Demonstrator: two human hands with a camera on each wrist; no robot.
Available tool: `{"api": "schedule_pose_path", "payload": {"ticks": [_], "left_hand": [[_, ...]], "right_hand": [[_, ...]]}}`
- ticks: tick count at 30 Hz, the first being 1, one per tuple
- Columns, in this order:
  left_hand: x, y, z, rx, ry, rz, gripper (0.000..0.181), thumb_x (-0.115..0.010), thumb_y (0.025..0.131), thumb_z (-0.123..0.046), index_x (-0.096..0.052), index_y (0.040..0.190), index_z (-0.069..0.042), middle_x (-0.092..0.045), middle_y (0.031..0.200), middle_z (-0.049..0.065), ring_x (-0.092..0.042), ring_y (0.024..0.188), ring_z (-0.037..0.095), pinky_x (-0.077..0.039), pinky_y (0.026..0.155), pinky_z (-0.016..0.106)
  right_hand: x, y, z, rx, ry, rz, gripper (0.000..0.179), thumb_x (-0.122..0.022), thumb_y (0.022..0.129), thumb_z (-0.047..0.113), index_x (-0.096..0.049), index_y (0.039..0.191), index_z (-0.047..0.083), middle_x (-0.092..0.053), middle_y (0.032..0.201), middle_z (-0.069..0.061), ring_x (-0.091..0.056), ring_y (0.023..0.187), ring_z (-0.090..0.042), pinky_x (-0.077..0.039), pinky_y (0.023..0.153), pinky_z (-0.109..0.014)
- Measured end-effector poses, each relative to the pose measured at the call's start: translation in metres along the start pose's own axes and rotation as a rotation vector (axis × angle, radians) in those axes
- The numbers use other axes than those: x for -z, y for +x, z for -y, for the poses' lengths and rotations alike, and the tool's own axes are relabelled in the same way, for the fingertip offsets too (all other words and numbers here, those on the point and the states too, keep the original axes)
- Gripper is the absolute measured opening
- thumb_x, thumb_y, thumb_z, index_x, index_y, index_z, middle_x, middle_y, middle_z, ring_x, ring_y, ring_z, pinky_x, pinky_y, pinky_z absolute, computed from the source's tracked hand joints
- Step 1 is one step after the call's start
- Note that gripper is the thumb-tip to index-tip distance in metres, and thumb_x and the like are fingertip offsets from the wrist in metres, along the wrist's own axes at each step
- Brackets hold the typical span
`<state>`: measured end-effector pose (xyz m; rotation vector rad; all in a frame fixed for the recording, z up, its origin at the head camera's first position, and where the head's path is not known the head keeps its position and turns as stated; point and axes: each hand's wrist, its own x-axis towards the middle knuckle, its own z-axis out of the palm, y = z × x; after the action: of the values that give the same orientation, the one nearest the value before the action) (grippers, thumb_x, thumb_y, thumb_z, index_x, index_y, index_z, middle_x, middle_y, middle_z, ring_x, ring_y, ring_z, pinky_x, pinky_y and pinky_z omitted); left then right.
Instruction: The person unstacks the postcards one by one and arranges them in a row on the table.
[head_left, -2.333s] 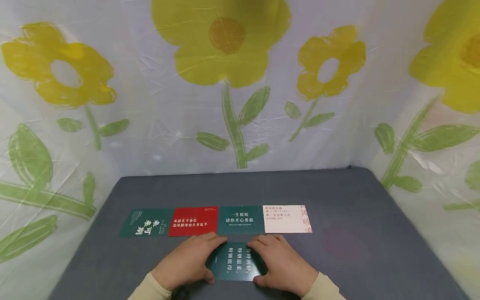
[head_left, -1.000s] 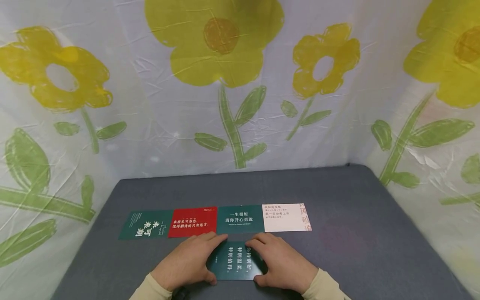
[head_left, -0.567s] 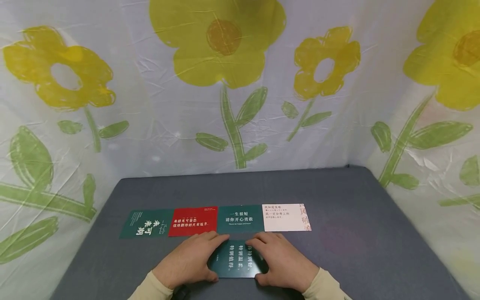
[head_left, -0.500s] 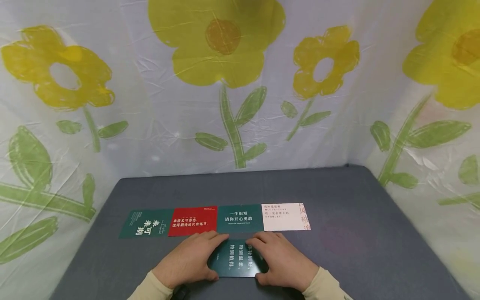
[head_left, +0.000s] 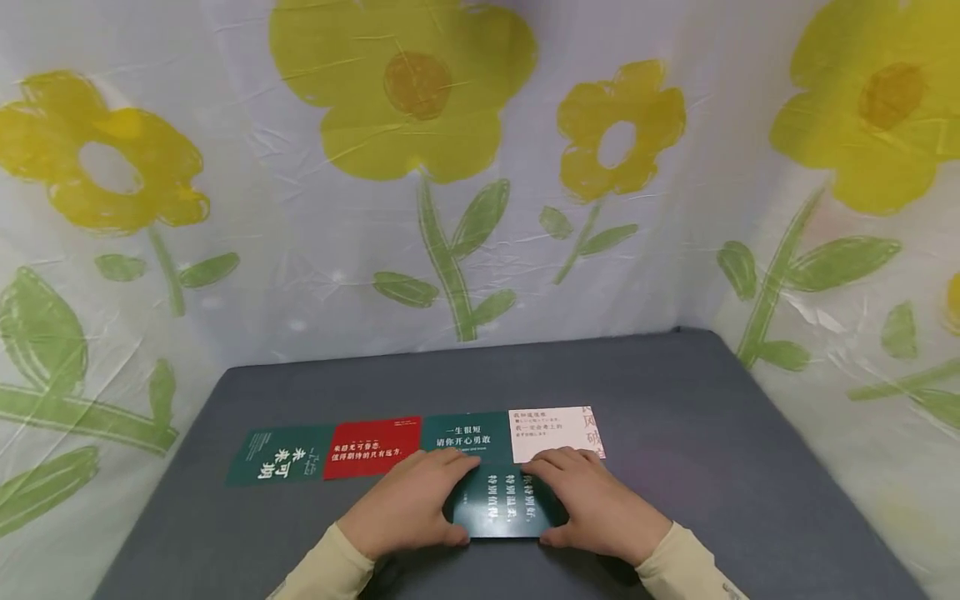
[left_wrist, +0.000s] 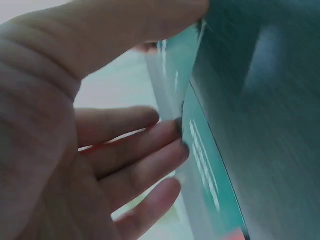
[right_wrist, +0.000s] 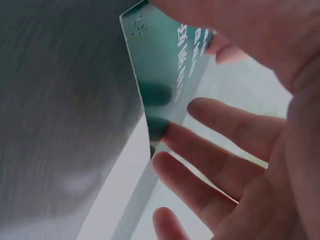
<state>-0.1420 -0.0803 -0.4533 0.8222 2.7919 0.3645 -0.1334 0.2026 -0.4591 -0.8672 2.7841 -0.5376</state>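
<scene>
Both hands grip one dark green card (head_left: 501,507) with white lettering, just in front of a row of cards. My left hand (head_left: 412,504) holds its left edge between thumb and fingers, and my right hand (head_left: 600,504) holds the right edge the same way. In the right wrist view the held card (right_wrist: 155,65) stands tilted above the table. Beyond it in the row lie a green card (head_left: 465,435) and a pale pink card (head_left: 555,433). Left of these are a red card (head_left: 371,447) and another green card (head_left: 277,456). My left fingers partly cover the row's near edge.
The row lies flat on a dark grey table (head_left: 712,467). White curtain sheets (head_left: 315,250) with printed yellow flowers enclose the table's back and sides.
Both hands have carried the held card up off the table, away from me and to the right, close to the row. The view has shifted slightly; the row's cards stay put.
</scene>
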Motion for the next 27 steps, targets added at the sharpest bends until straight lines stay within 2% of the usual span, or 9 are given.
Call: {"api": "schedule_pose_path", "payload": {"ticks": [5,10,13,16,22,27], "left_hand": [[-0.002,0.049,-0.029,-0.048,0.06,-0.049,0.094,-0.094,0.073,-0.055,-0.062,0.152,-0.016,-0.068,0.145,0.002,-0.065,0.128,0.022,-0.055,0.114,0.049],[-0.008,0.103,-0.061,-0.119,0.168,-0.09,0.091,-0.091,0.077,-0.059,-0.063,0.151,-0.013,-0.069,0.142,0.002,-0.067,0.126,0.018,-0.057,0.108,0.041],[-0.011,0.133,-0.077,-0.142,0.183,-0.09,0.091,-0.09,0.079,-0.06,-0.062,0.152,-0.013,-0.07,0.142,0.002,-0.068,0.126,0.017,-0.056,0.107,0.039],[-0.012,0.16,-0.088,-0.136,0.16,-0.08,0.09,-0.09,0.08,-0.06,-0.062,0.152,-0.014,-0.069,0.144,0.002,-0.067,0.127,0.016,-0.055,0.109,0.039],[-0.014,0.197,-0.104,-0.098,0.141,-0.023,0.089,-0.088,0.081,-0.061,-0.062,0.153,-0.016,-0.069,0.145,-0.001,-0.065,0.13,0.014,-0.051,0.112,0.038],[-0.017,0.212,-0.115,-0.089,0.134,-0.008,0.089,-0.088,0.081,-0.062,-0.062,0.153,-0.017,-0.069,0.146,-0.001,-0.065,0.131,0.014,-0.049,0.114,0.038]], "right_hand": [[0.023,-0.016,-0.037,-0.072,0.015,-0.024,0.082,-0.097,0.079,0.025,-0.059,0.151,0.014,-0.061,0.15,-0.005,-0.053,0.144,-0.034,-0.039,0.115,-0.068],[0.04,-0.029,-0.079,-0.173,-0.003,-0.006,0.093,-0.096,0.082,0.022,-0.047,0.161,0.011,-0.053,0.159,-0.012,-0.045,0.15,-0.04,-0.037,0.116,-0.072],[0.048,-0.034,-0.104,-0.222,0.006,0.001,0.1,-0.095,0.082,0.02,-0.04,0.165,0.01,-0.05,0.163,-0.016,-0.042,0.151,-0.044,-0.035,0.115,-0.074],[0.057,-0.036,-0.127,-0.25,0.022,-0.005,0.102,-0.094,0.083,0.016,-0.037,0.168,0.011,-0.047,0.165,-0.018,-0.039,0.152,-0.046,-0.032,0.115,-0.076],[0.071,-0.036,-0.158,-0.283,0.021,0.011,0.101,-0.093,0.082,0.012,-0.038,0.167,0.012,-0.047,0.166,-0.02,-0.037,0.152,-0.049,-0.032,0.113,-0.078],[0.079,-0.036,-0.17,-0.328,0.035,0.055,0.101,-0.092,0.081,0.007,-0.04,0.167,0.011,-0.046,0.166,-0.02,-0.037,0.151,-0.049,-0.034,0.113,-0.077]]}}
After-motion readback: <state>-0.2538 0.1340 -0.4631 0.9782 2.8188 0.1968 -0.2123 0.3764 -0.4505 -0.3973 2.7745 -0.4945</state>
